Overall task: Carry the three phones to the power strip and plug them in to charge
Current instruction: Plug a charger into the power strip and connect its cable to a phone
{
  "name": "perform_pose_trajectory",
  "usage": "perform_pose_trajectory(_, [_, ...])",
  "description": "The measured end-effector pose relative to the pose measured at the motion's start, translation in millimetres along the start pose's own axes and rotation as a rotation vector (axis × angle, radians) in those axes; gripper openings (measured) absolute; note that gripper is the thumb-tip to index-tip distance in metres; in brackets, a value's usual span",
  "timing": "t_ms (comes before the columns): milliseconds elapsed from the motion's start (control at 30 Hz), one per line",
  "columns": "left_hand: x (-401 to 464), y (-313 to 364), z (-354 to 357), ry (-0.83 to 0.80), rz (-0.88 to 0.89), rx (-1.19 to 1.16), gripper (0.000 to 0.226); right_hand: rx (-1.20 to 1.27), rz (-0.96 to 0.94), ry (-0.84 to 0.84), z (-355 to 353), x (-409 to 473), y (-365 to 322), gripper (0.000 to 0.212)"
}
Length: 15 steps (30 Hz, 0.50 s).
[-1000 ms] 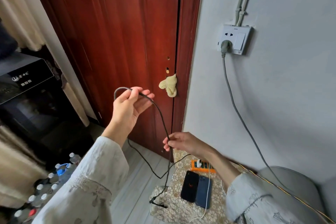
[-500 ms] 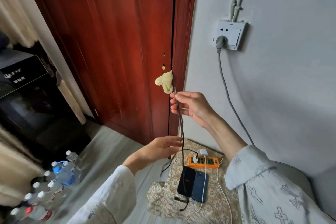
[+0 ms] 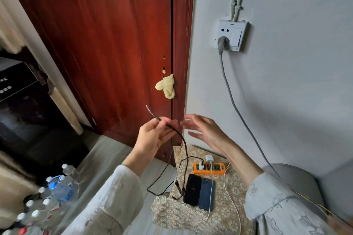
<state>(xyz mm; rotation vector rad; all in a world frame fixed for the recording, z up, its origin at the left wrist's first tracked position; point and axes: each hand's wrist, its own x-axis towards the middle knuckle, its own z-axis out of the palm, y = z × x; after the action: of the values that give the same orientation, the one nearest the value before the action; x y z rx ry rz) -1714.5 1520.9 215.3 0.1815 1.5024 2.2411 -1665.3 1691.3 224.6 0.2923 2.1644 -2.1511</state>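
2 phones are laid before the power strip; a dark cable is pinched by the left hand; the right hand is spread empty.

A dark reddish-brown door meets a pale grey wall. A pale yellow cloth hangs on the door. A beige cloth with a floral lattice pattern carries an orange power strip, a black phone and a dark blue phone. A black braided cable and a white cable show. The sleeves are pale grey-white with faint printed motifs.
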Motion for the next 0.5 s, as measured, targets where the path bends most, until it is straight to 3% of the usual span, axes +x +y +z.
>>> perform_pose_trajectory(67, [4.4,14.2,-10.6,0.049,0.022,-0.155,0.028,-0.144,0.111,-0.167,3.1,-10.0,25.8,0.05])
perform_pose_trajectory(167, [6.9,30.9,-18.6,0.082,0.068,-0.322,0.027,-0.374,0.176,-0.255,10.3,-17.9,50.3,0.047])
perform_pose_trajectory(233, [6.6,39.0,-20.8,0.084,0.084,-0.438,0.026,-0.444,0.155,-0.19,17.1,-17.6,59.9,0.051])
perform_pose_trajectory(367, [-0.8,44.7,-16.3,0.071,0.037,-0.515,0.023,-0.333,0.06,0.013,35.3,-7.0,58.9,0.065])
perform_pose_trajectory(467, [-8.2,46.9,-13.8,0.045,0.0,-0.518,0.022,-0.262,0.067,0.069,47.4,6.6,51.1,0.042])
perform_pose_trajectory(500, [-10.3,48.9,-14.7,0.045,-0.002,-0.529,0.022,-0.128,0.122,0.097,47.5,11.4,49.2,0.035])
